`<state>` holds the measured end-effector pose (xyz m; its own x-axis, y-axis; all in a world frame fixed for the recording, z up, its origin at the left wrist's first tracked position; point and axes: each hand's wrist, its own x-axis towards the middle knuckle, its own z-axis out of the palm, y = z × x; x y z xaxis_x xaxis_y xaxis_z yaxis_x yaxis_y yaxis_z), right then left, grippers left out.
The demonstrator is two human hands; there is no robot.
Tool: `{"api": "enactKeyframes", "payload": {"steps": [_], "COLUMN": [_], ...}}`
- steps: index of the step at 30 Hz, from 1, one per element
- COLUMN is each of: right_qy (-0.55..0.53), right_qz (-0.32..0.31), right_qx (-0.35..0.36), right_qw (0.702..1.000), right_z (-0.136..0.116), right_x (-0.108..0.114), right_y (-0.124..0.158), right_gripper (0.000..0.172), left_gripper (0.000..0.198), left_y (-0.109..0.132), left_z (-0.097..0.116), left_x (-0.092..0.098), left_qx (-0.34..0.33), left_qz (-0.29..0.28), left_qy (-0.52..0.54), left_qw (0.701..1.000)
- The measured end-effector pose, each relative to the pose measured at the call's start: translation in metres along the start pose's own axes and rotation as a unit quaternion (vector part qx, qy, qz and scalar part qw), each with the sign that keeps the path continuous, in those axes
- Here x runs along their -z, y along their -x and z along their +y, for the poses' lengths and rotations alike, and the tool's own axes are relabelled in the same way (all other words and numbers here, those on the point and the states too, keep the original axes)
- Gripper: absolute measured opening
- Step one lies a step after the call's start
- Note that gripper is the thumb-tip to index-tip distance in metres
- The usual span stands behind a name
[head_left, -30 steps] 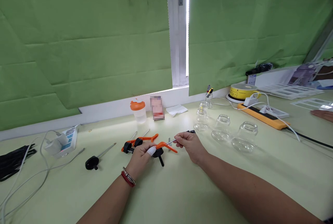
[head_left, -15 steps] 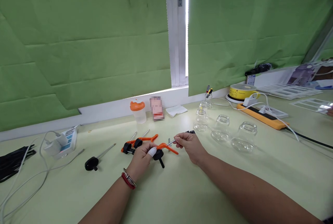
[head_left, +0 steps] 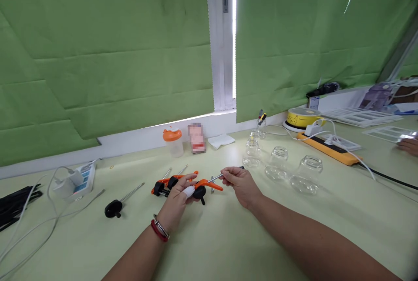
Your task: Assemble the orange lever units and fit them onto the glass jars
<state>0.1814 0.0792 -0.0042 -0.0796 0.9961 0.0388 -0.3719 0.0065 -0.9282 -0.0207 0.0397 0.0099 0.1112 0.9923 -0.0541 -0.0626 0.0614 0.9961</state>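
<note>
Over the middle of the table, my left hand [head_left: 183, 192] is closed on an orange piece with curved arms [head_left: 212, 185]; a white wrap covers one fingertip. A black round cap with a stem [head_left: 200, 192] sits against this piece, just under my fingers. Out of it, toward the right, runs a thin metal rod [head_left: 214, 178], and my right hand [head_left: 237, 183] pinches its far end. Small metal parts [head_left: 212, 185] lie behind the rod, partly hidden. Beside my left hand rest similar orange pieces with black caps [head_left: 159, 188] and metal rods.
Several clear glass jars [head_left: 307, 176] stand to the right, near an orange power strip [head_left: 329, 148]. Farther left lies a black cap with a rod [head_left: 113, 208], by a white power strip [head_left: 85, 178] and cables. An orange-lidded cup [head_left: 173, 142] stands behind. Another person's hand [head_left: 408, 145] shows at the right edge.
The held piece has tilted slightly, and its black cap and stem sit a little higher. Both hands keep their grip. Another person's hand has appeared at the right edge.
</note>
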Motion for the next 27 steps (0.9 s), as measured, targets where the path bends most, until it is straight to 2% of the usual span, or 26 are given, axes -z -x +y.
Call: {"api": "enactKeyframes", "payload": {"steps": [5, 11, 18, 20, 22, 23, 24, 25, 27], "right_qy": [-0.019, -0.054, -0.055, -0.019, 0.093, 0.179, 0.273, 0.364, 0.507], "right_qz": [-0.001, -0.02, -0.042, -0.058, -0.064, -0.071, -0.088, -0.115, -0.186], "right_qx": [0.0, -0.005, -0.007, 0.001, 0.016, 0.038, 0.072, 0.117, 0.208], "right_qw": [1.0, 0.998, 0.998, 0.998, 0.993, 0.981, 0.955, 0.917, 0.816], "right_z": [-0.003, -0.002, -0.001, 0.002, 0.006, 0.008, 0.01, 0.012, 0.015], "right_x": [0.001, 0.003, 0.008, 0.01, 0.013, 0.014, 0.014, 0.013, 0.01], "right_y": [-0.001, -0.001, -0.004, -0.007, -0.009, -0.01, -0.01, -0.01, -0.009], "right_gripper": [0.028, 0.026, 0.028, 0.033, 0.036, 0.033, 0.029, 0.025, 0.024], "left_gripper": [0.039, 0.055, 0.048, 0.047, 0.048, 0.049, 0.049, 0.05, 0.052], "left_y": [0.003, 0.006, 0.005, 0.003, 0.002, 0.001, 0.001, 0.0, 0.0], "left_z": [0.001, 0.002, -0.003, -0.004, -0.005, -0.005, -0.005, -0.005, -0.005], "left_x": [-0.002, -0.007, -0.007, -0.005, -0.003, -0.002, -0.002, -0.001, -0.001], "left_qx": [-0.015, -0.088, -0.098, -0.097, -0.103, -0.106, -0.109, -0.111, -0.112], "left_qz": [-0.006, -0.011, 0.018, 0.041, 0.071, 0.086, 0.099, 0.111, 0.13], "left_qy": [-0.015, -0.053, -0.028, -0.021, -0.008, -0.003, 0.0, -0.001, -0.013], "left_qw": [1.0, 0.995, 0.995, 0.994, 0.992, 0.991, 0.989, 0.988, 0.985]}}
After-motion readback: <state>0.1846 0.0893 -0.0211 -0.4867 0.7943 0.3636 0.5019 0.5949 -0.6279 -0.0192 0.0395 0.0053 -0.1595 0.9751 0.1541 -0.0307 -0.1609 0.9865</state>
